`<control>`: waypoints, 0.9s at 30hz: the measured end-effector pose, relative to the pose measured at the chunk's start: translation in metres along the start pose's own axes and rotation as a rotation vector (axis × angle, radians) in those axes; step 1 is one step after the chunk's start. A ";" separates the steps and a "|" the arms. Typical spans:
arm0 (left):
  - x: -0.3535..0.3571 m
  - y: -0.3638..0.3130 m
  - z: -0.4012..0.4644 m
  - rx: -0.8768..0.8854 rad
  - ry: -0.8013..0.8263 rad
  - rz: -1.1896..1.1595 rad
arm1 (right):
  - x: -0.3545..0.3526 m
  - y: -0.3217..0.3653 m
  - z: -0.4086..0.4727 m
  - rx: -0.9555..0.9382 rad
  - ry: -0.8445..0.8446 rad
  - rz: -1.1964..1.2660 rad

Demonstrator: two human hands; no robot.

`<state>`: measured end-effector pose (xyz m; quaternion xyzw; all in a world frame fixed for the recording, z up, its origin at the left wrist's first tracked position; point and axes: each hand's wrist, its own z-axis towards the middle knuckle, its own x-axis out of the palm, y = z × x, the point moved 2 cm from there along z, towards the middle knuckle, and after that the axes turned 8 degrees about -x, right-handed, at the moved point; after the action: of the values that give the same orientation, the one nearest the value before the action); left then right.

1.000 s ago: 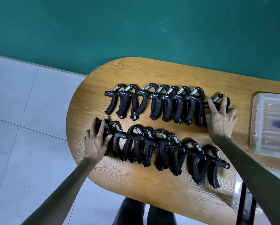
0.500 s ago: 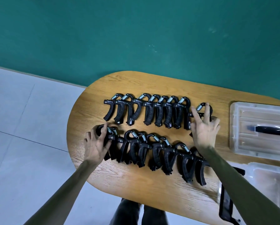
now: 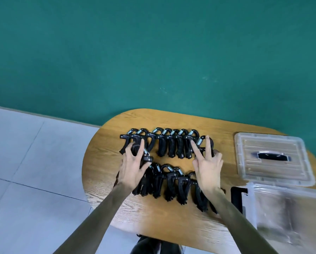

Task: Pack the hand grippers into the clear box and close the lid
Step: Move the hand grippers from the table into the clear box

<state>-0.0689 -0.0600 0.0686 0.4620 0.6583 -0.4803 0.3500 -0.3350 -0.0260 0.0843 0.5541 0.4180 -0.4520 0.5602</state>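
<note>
Small pale writing sits on the top bars of the hand grippers, but it is too tiny to read. The far row of grippers (image 3: 164, 143) and the near row of grippers (image 3: 172, 182) lie on a wooden table (image 3: 106, 162) with a round end and wavy grain lines. Each one is black and hook-shaped, with a shiny metal coil spring at the top.

The left hand (image 3: 132, 166) holds one black gripper (image 3: 146, 156) lifted a little, its thumb under it and its long fingers stretched over the left end of the far row. The right hand (image 3: 207, 165) curls its fingers around another gripper (image 3: 205, 143) at the right end of the far row, with the first finger and the middle finger pointing up on each side of the spring.

To the right of the right hand's fingers lies the clear lid (image 3: 245, 162), flat plastic with ridges and a black handle (image 3: 271, 156). Nearer than it stands the clear box (image 3: 289, 211), blurry, with a black latch (image 3: 237, 197).
</note>
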 end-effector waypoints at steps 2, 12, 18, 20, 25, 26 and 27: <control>-0.006 -0.018 -0.009 0.038 0.010 0.073 | -0.012 0.005 -0.010 -0.008 -0.029 -0.001; -0.020 -0.112 -0.066 0.241 -0.018 0.096 | -0.072 -0.007 -0.075 0.056 -0.123 -0.074; -0.020 -0.176 -0.111 0.341 -0.027 0.080 | -0.104 -0.036 -0.118 0.124 -0.194 -0.069; -0.016 -0.198 -0.126 0.359 -0.037 0.102 | -0.115 -0.050 -0.133 0.112 -0.215 -0.052; 0.004 -0.250 -0.162 0.350 -0.015 0.070 | -0.135 -0.100 -0.161 0.122 -0.255 0.005; 0.011 -0.260 -0.170 0.337 -0.010 0.062 | -0.139 -0.112 -0.167 0.127 -0.261 0.020; 0.017 -0.268 -0.178 0.324 -0.009 0.056 | -0.142 -0.123 -0.173 0.132 -0.262 0.034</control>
<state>-0.3310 0.0846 0.1884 0.5282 0.5575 -0.5725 0.2872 -0.4833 0.1555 0.1853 0.5331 0.3012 -0.5375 0.5797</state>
